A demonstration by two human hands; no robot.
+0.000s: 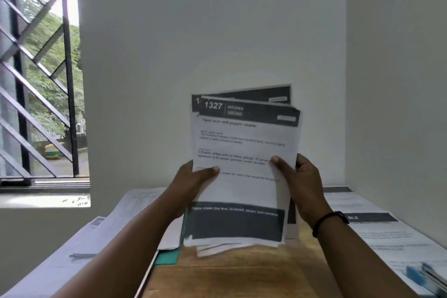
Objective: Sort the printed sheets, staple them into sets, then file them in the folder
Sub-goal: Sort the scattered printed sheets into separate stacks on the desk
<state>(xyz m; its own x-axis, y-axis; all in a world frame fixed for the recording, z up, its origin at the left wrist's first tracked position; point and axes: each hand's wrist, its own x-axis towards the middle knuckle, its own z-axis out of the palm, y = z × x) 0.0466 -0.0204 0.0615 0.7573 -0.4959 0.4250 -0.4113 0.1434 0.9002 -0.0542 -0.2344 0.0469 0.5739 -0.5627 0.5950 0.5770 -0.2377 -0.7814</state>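
I hold a stack of printed sheets (pixel 244 143) upright in front of me, above a wooden table (pixel 242 273). The front sheet has a dark header reading "1327 KITCHEN" and a dark band near its foot. A second sheet fans out behind it at the top. My left hand (pixel 193 186) grips the stack's left edge, thumb across the front. My right hand (pixel 300 184) grips the right edge, thumb on the front; a black band circles that wrist. The stack's lower edges are uneven. A teal folder (pixel 167 257) peeks out under papers on the table.
More printed sheets lie spread on the left (pixel 113 222) and on the right (pixel 377 232) of the table. A blue object (pixel 418 276), blurred, lies at the right front. White walls close off the back and right. A barred window (pixel 41 80) is at the left.
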